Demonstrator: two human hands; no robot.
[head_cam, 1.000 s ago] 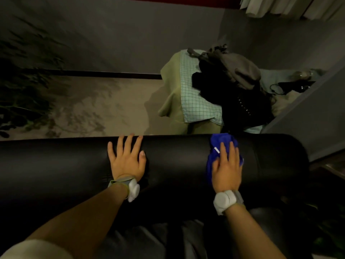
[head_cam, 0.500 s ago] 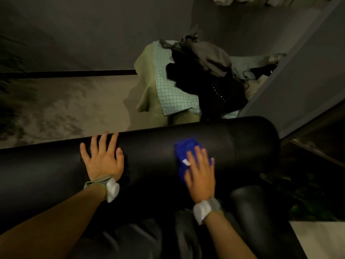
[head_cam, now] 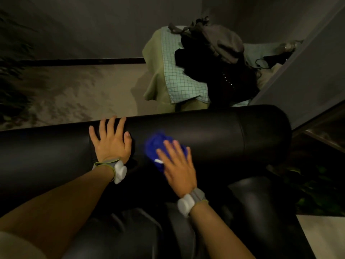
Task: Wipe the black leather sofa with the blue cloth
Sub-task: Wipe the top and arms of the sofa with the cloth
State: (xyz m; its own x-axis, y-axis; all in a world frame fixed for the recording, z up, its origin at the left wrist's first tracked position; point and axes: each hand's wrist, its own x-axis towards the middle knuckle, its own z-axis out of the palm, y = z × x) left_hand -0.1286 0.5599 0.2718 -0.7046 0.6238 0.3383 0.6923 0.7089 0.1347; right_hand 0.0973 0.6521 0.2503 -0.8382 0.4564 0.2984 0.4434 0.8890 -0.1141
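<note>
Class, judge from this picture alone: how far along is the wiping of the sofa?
Done: nothing provable; the black leather sofa shows no wiped-versus-unwiped marks. In hand: the right hand presses the blue cloth flat on the backrest top, blurred as if mid-stroke, while the left hand rests beside it. Left: probably the backrest's far ends and the seat cushions below.

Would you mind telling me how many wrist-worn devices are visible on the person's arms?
2. One wrist device sits behind the left hand resting on the sofa back; the other wrist device sits behind the right hand pressing the blue cloth.
</note>
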